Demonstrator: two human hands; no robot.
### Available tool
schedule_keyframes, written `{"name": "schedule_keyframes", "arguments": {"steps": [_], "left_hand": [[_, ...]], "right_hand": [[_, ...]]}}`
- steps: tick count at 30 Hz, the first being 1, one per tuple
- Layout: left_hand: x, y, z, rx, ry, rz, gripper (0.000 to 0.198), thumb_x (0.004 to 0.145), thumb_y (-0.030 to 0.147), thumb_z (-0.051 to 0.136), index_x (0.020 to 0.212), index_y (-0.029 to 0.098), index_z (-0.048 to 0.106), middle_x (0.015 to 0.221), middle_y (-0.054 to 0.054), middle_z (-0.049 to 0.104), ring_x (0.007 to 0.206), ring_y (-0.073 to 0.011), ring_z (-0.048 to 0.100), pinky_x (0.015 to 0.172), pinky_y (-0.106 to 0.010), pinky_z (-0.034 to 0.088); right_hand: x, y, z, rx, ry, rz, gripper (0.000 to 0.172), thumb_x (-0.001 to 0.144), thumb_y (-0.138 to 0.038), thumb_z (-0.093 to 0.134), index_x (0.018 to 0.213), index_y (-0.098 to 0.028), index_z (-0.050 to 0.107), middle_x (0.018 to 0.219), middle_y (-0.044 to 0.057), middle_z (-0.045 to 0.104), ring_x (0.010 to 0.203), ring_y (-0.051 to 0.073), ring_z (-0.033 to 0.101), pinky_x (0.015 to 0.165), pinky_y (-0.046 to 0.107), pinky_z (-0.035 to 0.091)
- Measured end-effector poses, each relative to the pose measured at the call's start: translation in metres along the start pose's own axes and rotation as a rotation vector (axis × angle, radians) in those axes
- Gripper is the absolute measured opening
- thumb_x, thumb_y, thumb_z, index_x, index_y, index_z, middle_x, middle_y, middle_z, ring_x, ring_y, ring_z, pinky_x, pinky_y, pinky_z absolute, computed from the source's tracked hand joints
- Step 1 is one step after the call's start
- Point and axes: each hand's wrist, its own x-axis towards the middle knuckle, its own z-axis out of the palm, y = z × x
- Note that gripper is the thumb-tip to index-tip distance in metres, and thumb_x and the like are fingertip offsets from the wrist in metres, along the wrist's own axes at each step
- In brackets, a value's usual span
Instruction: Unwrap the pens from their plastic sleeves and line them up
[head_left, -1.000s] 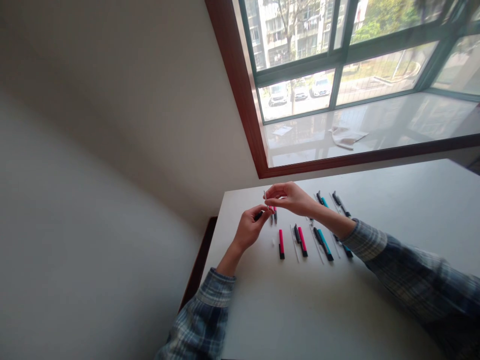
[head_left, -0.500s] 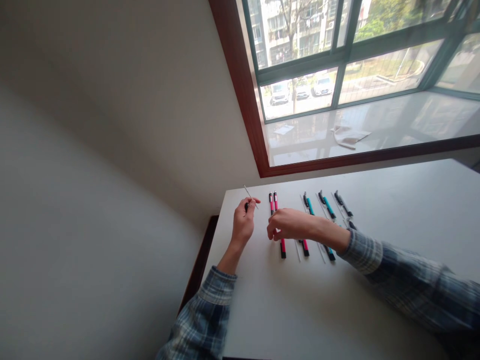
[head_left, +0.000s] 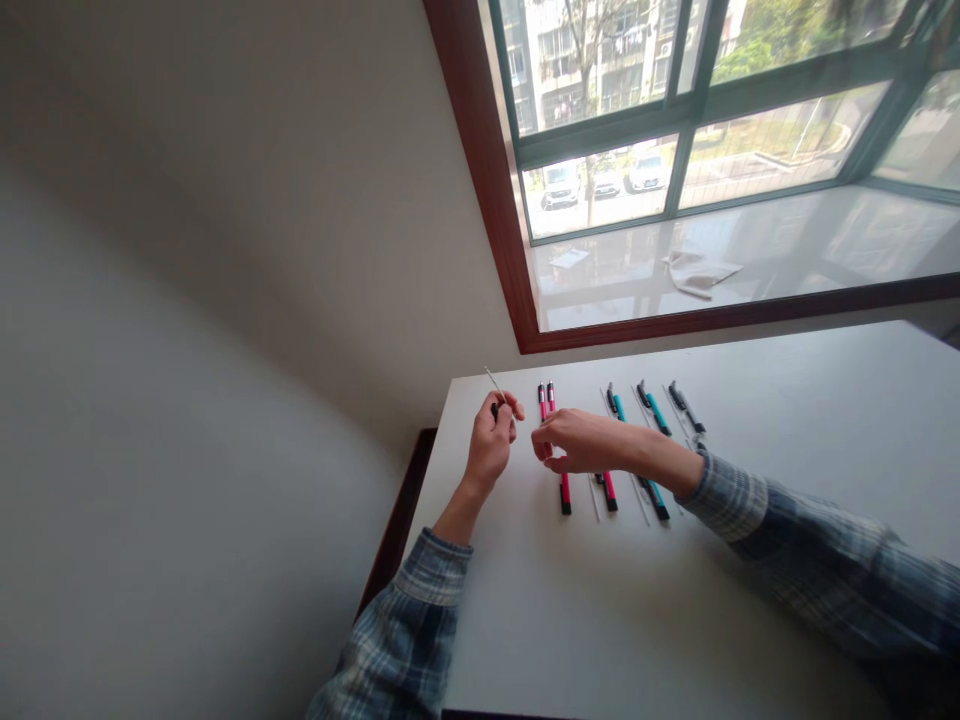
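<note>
- head view, looking down at your arms over a white table (head_left: 637, 630), with a blue plaid sleeve (head_left: 409, 630) on your left arm and a matching one (head_left: 810, 540) on your right.
- your left hand (head_left: 489, 450) is narrowly pinched, its fingertips (head_left: 510, 405) holding a small dark piece (head_left: 495, 409) with a thin metal rod (head_left: 493, 380) sticking up and away from it, clear of the table.
- your right hand (head_left: 577, 442) reaches across from the right, fingers curled in a narrow shape just above the pens; you cannot tell whether it holds anything.
- nearest the camera, below your right hand, lie the ends of two pink pens (head_left: 565, 493) (head_left: 610, 491) and a teal pen (head_left: 657, 499), each with a black end.
- thin white sticks (head_left: 594, 498) lie between these pens.
- farther along the table, just past your hands, stand the tops of two pink pens (head_left: 545, 400), a teal pen (head_left: 618, 406), another teal pen (head_left: 654, 411) and a black pen (head_left: 685, 407), side by side.
- beyond the table, a wooden window frame (head_left: 480, 180) borders a glossy sill (head_left: 787, 250) with a cloth (head_left: 701, 273) and a sheet of paper (head_left: 568, 258) on it.
- parked cars (head_left: 592, 180) show through the glass.
</note>
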Motion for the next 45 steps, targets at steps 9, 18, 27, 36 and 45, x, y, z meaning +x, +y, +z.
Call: {"name": "schedule_keyframes", "arguments": {"steps": [9,18,27,36,45], "left_hand": [[-0.005,-0.003,-0.003,-0.011,-0.037,-0.095,0.008,0.087,0.028,0.053,0.089,0.020,0.050,0.072,0.005,0.048,0.052,-0.0072,0.034,0.048,-0.020,0.027],[-0.003,-0.006,-0.006,0.255,-0.055,-0.105,0.032,0.094,0.046,0.055,0.098,0.017,0.067,0.067,0.002,0.049,0.055,-0.0112,0.040,0.053,-0.024,0.035],[-0.005,-0.010,-0.009,0.423,-0.170,0.013,0.033,0.096,0.043,0.053,0.098,0.017,0.072,0.079,-0.001,0.063,0.069,-0.0154,0.052,0.068,-0.027,0.042],[-0.004,-0.005,-0.005,0.413,-0.215,0.024,0.032,0.097,0.044,0.055,0.099,0.018,0.073,0.096,-0.006,0.073,0.083,-0.0195,0.063,0.081,-0.030,0.048],[-0.008,0.000,-0.006,0.345,-0.229,0.004,0.034,0.094,0.047,0.062,0.093,0.017,0.077,0.095,-0.007,0.076,0.089,-0.0217,0.067,0.087,-0.031,0.049]], "right_hand": [[-0.009,0.006,-0.017,0.032,-0.091,0.036,0.035,0.084,-0.004,0.063,0.109,-0.022,0.078,0.084,0.003,0.075,0.068,0.014,0.062,0.060,0.023,0.039],[-0.006,-0.002,-0.012,-0.116,-0.118,0.038,0.026,0.082,-0.006,0.064,0.096,-0.020,0.081,0.077,0.004,0.075,0.062,0.014,0.059,0.054,0.025,0.034],[-0.008,0.008,-0.019,-0.106,-0.036,0.014,0.027,0.082,-0.003,0.062,0.093,-0.020,0.081,0.081,0.004,0.078,0.067,0.014,0.064,0.061,0.024,0.038],[-0.008,0.000,-0.009,-0.178,-0.148,0.051,0.028,0.082,-0.011,0.070,0.104,-0.026,0.080,0.079,0.002,0.074,0.061,0.013,0.059,0.054,0.026,0.030],[-0.009,0.006,-0.020,-0.225,-0.031,0.092,0.021,0.090,-0.010,0.064,0.095,-0.021,0.080,0.079,0.005,0.074,0.061,0.013,0.058,0.055,0.027,0.029]]}}
